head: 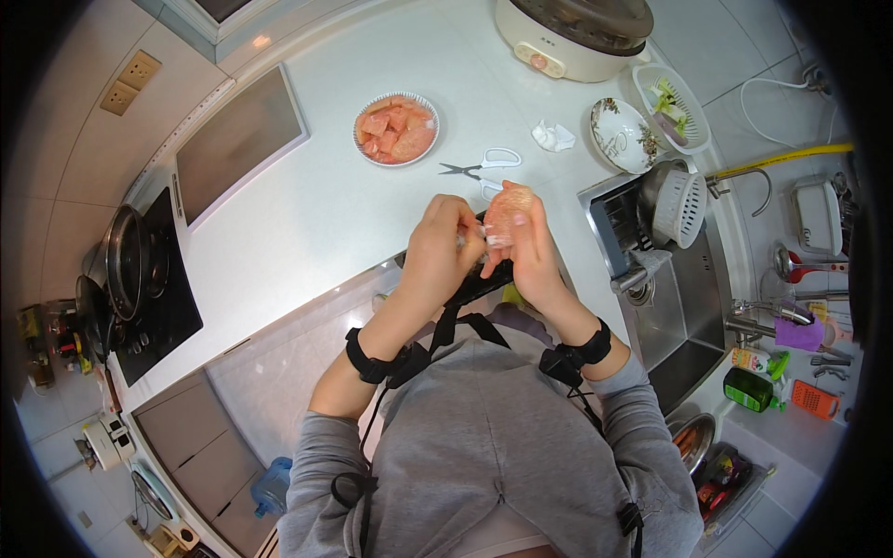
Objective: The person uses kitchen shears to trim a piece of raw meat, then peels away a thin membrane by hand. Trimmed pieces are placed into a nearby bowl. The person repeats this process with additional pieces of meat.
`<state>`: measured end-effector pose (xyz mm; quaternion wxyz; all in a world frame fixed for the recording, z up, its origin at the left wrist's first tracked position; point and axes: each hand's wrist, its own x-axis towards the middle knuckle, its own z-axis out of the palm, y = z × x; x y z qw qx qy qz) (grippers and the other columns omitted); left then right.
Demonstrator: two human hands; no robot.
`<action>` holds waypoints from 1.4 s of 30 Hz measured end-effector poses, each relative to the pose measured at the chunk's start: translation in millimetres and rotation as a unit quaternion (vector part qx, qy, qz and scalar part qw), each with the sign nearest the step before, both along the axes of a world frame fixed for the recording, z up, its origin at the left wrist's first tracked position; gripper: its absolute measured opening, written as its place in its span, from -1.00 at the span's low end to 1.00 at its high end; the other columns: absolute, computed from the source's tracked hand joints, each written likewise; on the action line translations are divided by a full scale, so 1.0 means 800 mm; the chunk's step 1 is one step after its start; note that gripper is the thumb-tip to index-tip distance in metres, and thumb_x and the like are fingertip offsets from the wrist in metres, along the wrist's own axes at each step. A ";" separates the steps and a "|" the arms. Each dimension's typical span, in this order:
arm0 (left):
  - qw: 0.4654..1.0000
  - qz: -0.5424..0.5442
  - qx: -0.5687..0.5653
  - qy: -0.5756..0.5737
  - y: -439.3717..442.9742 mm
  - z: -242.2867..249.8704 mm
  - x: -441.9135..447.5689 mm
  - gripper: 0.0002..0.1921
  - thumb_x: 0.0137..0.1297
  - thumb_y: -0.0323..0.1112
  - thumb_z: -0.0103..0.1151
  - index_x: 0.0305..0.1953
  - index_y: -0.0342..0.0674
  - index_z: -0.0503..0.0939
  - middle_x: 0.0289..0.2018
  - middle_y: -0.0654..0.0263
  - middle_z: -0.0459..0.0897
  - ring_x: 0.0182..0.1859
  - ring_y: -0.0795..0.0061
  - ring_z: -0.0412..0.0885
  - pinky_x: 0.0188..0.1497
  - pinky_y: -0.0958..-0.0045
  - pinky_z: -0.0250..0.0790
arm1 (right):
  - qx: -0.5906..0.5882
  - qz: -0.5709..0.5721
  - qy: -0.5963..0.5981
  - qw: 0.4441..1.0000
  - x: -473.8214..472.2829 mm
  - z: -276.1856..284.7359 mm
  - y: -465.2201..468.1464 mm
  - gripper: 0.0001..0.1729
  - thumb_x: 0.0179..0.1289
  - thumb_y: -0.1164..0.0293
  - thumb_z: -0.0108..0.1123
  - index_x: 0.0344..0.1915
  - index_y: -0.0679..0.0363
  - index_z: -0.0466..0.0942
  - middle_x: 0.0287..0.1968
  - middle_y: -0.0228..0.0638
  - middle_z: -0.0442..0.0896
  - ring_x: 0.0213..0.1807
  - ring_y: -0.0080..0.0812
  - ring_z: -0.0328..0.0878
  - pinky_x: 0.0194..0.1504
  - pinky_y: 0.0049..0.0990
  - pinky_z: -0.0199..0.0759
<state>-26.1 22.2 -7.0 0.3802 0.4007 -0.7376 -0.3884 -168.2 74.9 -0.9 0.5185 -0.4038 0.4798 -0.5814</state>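
Observation:
My right hand (pixel 538 254) holds a piece of pink pomelo flesh (pixel 508 209) just past the counter's front edge. My left hand (pixel 443 237) meets it from the left, its fingertips pinching whitish membrane (pixel 481 236) at the piece's lower side. Below both hands is a black bag or bin liner (pixel 492 280), partly hidden by them. Farther back, a fluted white plate (pixel 356 137) carries several peeled pomelo pieces (pixel 394 129). White-handled scissors (pixel 481 167) lie with blades parted just beyond my hands.
A crumpled tissue (pixel 553 137), a patterned bowl (pixel 621 129) and a white basket (pixel 687 97) with vegetable scraps are at the back right. An electric cooker (pixel 575 42) stands behind them. The steel sink (pixel 684 307) is on the right, the black cooktop (pixel 167 314) on the left.

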 end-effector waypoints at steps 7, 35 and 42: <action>0.999 -0.003 0.006 -0.043 -0.007 -0.013 0.015 -0.87 0.14 -0.60 0.16 -0.30 -0.34 0.44 -0.28 0.15 0.52 -0.32 0.28 0.59 -0.25 0.40 0.47 | -0.032 0.027 -0.065 0.997 -0.011 0.006 0.000 -0.42 0.58 0.17 -0.36 0.39 0.33 0.02 -0.14 -0.18 0.45 -0.47 -0.48 0.41 -0.54 -0.46 0.53; 0.991 0.023 -0.091 -0.098 -0.008 -0.006 0.004 -0.84 0.06 -0.46 0.23 -0.37 -0.29 0.44 -0.45 0.07 0.52 -0.38 0.02 0.54 -0.34 0.16 0.40 | -0.052 -0.016 0.036 0.998 0.001 -0.002 0.015 -0.50 0.57 0.33 -0.28 0.37 0.35 0.04 -0.04 -0.18 0.46 -0.32 -0.48 0.50 -0.32 -0.49 0.62; 0.998 -0.020 -0.055 -0.009 0.002 0.005 0.010 -0.86 0.19 -0.48 0.21 -0.24 -0.35 0.51 -0.34 0.11 0.59 -0.40 0.22 0.61 -0.35 0.33 0.45 | 0.005 0.008 -0.037 0.999 -0.016 0.000 0.006 -0.46 0.59 0.21 -0.38 0.40 0.28 0.02 -0.05 -0.18 0.46 -0.32 -0.42 0.53 -0.33 -0.40 0.65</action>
